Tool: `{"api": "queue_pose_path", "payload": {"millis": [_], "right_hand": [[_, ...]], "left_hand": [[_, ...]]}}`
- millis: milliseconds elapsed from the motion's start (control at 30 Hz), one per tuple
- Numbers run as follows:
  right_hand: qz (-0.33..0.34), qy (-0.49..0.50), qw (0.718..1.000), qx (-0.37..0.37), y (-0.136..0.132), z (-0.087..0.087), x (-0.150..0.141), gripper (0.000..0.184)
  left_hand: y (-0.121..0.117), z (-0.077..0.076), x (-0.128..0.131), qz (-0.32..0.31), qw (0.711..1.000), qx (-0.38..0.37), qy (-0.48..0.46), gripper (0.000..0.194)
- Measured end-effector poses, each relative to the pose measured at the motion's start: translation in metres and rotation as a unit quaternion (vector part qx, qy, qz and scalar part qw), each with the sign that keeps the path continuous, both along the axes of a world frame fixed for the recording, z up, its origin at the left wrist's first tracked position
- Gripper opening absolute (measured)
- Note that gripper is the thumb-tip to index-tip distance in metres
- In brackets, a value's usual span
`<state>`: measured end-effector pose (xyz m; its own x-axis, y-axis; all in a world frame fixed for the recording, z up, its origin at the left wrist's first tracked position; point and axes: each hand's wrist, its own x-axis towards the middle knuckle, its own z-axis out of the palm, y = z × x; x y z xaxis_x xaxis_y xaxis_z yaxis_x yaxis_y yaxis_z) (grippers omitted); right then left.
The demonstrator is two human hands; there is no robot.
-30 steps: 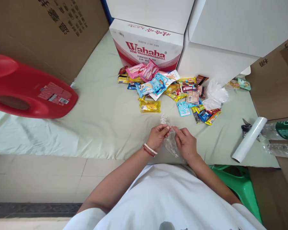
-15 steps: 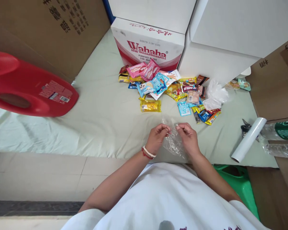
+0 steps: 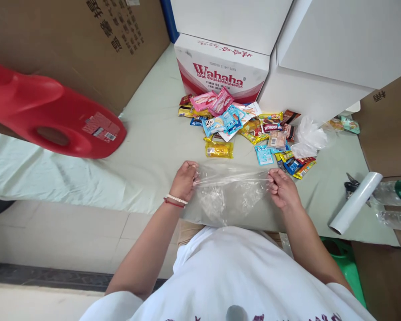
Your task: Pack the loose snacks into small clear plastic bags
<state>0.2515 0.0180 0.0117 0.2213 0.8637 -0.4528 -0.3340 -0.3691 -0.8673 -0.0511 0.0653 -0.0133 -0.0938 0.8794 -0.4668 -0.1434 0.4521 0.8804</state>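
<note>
A clear plastic bag (image 3: 232, 189) is stretched sideways between my two hands, just above the front of the cloth-covered table (image 3: 147, 156). My left hand (image 3: 184, 180), with a white and a red bracelet at the wrist, pinches one end of its edge. The opposite end is gripped by the closed fingers of my right hand (image 3: 282, 188). Just beyond the bag lies a yellow-wrapped snack (image 3: 218, 150). Behind that is a pile of small packaged snacks, with blue packets (image 3: 220, 124) and pink packets (image 3: 220, 102) on top. A light blue packet (image 3: 264, 154) lies nearer my right hand.
A red jug (image 3: 70, 120) lies at the left. A Wahaha carton (image 3: 220, 71) stands behind the snacks. At the right are a crumpled white plastic bag (image 3: 309, 137), a white roll (image 3: 356, 203), keys (image 3: 351, 185) and clear bottles (image 3: 396, 220). A green stool (image 3: 349, 267) is below.
My hands have moved apart, left hand leftward and right hand rightward, pulling the bunched clear bag out wide. The whole view has shifted slightly.
</note>
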Motion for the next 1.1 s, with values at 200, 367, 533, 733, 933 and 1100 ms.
{"api": "queue_pose_path", "payload": {"millis": [200,367,533,733,933,1100], "right_hand": [[0.001,-0.1,0.995,-0.007,0.029,-0.022,-0.001,0.046],[-0.076,-0.06,0.995,0.003,0.019,-0.026,-0.007,0.056],[-0.054,-0.049,0.997,-0.031,-0.033,-0.021,-0.019,0.072],[0.118,-0.156,0.981,-0.008,-0.047,-0.023,-0.07,0.037],[0.091,-0.123,0.988,0.008,-0.027,-0.003,-0.058,0.038],[0.083,-0.052,0.992,-0.073,-0.025,0.005,0.0,0.05]], "left_hand": [[0.005,0.008,-0.001,0.073,0.889,0.232,0.387,0.021],[-0.057,0.007,0.021,-0.118,0.774,0.405,0.472,0.012],[-0.107,-0.006,0.009,0.013,0.88,0.196,0.432,0.038],[-0.1,0.004,0.047,-0.149,0.953,0.095,0.247,0.038],[-0.055,0.007,0.038,-0.047,0.995,-0.034,-0.078,0.038],[-0.041,0.005,-0.031,-0.113,0.974,-0.144,-0.135,0.049]]}}
